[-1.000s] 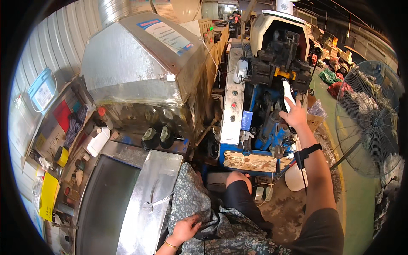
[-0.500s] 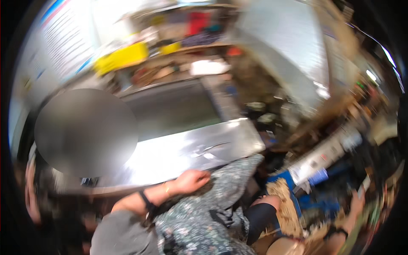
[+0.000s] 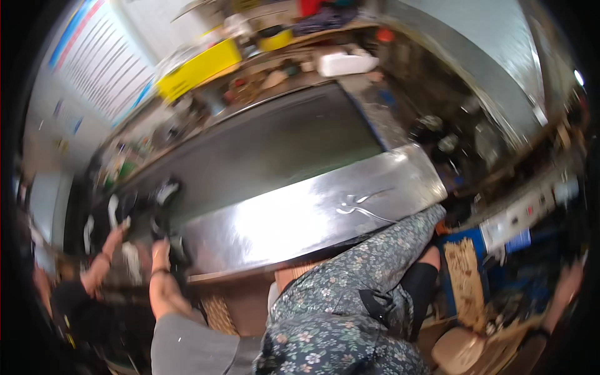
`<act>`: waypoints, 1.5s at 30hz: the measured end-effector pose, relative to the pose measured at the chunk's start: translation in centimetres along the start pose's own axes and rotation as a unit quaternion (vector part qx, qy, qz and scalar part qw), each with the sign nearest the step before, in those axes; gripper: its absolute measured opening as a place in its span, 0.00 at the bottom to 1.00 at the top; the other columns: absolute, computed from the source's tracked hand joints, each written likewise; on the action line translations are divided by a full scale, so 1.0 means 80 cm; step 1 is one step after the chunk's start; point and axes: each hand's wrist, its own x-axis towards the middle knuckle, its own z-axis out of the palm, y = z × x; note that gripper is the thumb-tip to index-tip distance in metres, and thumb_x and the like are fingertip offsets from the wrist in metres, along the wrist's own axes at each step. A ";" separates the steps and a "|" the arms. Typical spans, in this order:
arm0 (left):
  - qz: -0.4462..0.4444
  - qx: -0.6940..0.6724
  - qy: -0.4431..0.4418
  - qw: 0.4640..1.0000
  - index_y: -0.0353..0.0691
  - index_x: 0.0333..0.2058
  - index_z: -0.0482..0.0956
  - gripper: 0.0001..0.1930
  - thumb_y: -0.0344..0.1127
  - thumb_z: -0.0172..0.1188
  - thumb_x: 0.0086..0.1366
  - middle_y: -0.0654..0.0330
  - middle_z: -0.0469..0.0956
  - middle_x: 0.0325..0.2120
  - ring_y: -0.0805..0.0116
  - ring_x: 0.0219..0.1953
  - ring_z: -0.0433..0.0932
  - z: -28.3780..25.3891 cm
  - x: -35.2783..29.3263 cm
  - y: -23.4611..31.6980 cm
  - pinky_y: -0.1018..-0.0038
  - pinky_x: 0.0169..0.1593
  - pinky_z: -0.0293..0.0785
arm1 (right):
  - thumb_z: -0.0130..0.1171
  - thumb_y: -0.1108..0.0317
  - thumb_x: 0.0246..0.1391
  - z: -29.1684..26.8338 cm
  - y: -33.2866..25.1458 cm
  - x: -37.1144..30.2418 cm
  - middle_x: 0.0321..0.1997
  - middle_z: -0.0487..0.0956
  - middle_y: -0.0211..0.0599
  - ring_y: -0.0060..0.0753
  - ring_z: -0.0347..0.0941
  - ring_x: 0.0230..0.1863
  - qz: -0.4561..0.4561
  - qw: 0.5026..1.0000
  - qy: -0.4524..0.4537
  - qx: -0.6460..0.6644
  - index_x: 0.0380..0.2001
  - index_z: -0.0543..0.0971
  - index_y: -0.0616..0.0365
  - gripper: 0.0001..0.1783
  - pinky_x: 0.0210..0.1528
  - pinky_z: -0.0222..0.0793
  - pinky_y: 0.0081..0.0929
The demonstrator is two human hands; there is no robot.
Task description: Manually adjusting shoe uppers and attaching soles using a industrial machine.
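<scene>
My left hand (image 3: pixel 160 249) reaches out at the left, past the end of a shiny metal plank (image 3: pixel 300 219). Its fingers are closed on a dark object (image 3: pixel 159 226) whose kind I cannot make out. A black and white item (image 3: pixel 165 191) lies just beyond it. My right hand (image 3: pixel 567 284), far out at the right rim, is blurred; its fingers look closed on a slim pale thing (image 3: pixel 585 257). On the plank rests a silver plier-like hand tool (image 3: pixel 356 205) with curved handles. A floral cloth (image 3: pixel 337 294) covers my lap.
Behind the plank stretches a long dark basin (image 3: pixel 269 147). A co-worker's hand (image 3: pixel 115 239) is beside my left one. A yellow box (image 3: pixel 199 70) and a white container (image 3: pixel 347 64) stand at the back. A worn wooden board (image 3: pixel 464 278) and a round stool (image 3: pixel 458 350) are at right.
My left hand has gone from near the floral cloth to the left, onto the dark object. My right hand has shifted toward the right rim. The whole view has swung left.
</scene>
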 end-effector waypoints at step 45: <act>0.508 -0.468 -0.568 0.448 0.30 0.54 0.73 0.25 0.48 0.49 0.73 0.51 0.77 0.49 0.60 0.55 0.74 0.087 -0.498 0.495 0.68 0.62 0.64 | 0.63 0.58 0.58 -0.179 -0.562 -0.182 0.51 0.79 0.51 0.47 0.78 0.49 -0.030 0.647 -0.146 0.747 0.54 0.76 0.60 0.25 0.49 0.73 0.33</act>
